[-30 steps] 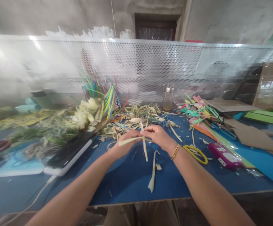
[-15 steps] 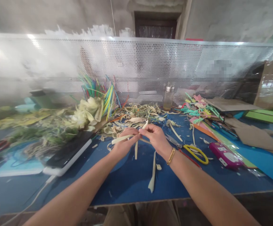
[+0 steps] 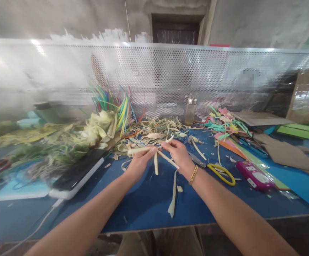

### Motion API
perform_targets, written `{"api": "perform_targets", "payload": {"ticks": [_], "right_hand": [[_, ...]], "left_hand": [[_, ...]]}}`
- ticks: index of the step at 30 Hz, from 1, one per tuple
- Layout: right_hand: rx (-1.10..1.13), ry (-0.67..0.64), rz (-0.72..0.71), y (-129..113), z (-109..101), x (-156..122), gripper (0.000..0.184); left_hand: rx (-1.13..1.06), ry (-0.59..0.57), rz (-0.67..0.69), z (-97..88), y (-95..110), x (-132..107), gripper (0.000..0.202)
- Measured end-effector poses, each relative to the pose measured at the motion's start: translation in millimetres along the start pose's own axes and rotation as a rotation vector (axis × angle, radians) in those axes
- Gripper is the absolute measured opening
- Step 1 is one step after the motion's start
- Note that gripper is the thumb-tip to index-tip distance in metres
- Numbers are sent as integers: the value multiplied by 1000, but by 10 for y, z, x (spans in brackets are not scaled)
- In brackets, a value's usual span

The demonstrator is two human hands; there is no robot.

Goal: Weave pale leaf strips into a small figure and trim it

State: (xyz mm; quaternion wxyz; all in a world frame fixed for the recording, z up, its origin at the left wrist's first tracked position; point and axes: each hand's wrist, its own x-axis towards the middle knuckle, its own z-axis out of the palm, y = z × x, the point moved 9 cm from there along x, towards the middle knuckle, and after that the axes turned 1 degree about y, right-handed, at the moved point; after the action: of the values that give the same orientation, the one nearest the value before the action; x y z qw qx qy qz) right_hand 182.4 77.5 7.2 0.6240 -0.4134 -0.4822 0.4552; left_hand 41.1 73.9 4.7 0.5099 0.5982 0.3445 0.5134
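Both my hands meet above the blue table (image 3: 144,209), pinching crossed pale leaf strips (image 3: 156,160). My left hand (image 3: 137,164) grips a strip that sticks out to the left. My right hand (image 3: 178,154) pinches the crossing point, with strip ends pointing down and right. A gold bracelet (image 3: 193,175) sits on my right wrist. A loose pale strip (image 3: 173,195) lies on the table just below my hands.
A heap of leaf scraps (image 3: 154,133) and coloured strips (image 3: 114,105) lies behind my hands. Yellow-handled scissors (image 3: 220,171), a pink object (image 3: 254,176) and coloured sheets are at the right. A phone (image 3: 77,174) lies at the left. A perforated metal screen (image 3: 170,78) backs the table, with a small bottle (image 3: 191,109) before it.
My hands have lifted slightly and moved away from me. The strips have been turned: the hanging end is shorter and another end now points down and right past my right hand.
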Motion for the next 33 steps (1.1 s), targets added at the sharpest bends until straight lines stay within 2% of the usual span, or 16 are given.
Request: {"api": "perform_targets", "payload": {"ticks": [3, 5, 7, 11, 16, 21, 24, 29, 33], "right_hand": [[78, 67, -1, 26, -72, 20, 30], [100, 86, -25, 15, -83, 17, 30], [118, 61, -30, 14, -42, 1, 29], [144, 2, 2, 33, 55, -43, 25], [138, 9, 3, 7, 59, -46, 23], [261, 78, 15, -25, -2, -34, 27], [341, 73, 66, 2, 17, -36, 31], [214, 51, -33, -83, 39, -58, 27], [60, -72, -45, -103, 153, -106, 25]], "left_hand": [[-163, -36, -40, 51, -4, -8, 19], [-156, -53, -22, 74, 35, -13, 29], [-127, -22, 0, 44, 55, -7, 33], [-154, 98, 52, -123, 48, 40, 18], [-147, 149, -43, -226, -94, 86, 27], [-48, 13, -61, -56, -112, 59, 32], [45, 14, -6, -25, -46, 34, 41], [34, 97, 69, -106, 88, 26, 34], [42, 129, 131, -167, 153, 36, 24]]}}
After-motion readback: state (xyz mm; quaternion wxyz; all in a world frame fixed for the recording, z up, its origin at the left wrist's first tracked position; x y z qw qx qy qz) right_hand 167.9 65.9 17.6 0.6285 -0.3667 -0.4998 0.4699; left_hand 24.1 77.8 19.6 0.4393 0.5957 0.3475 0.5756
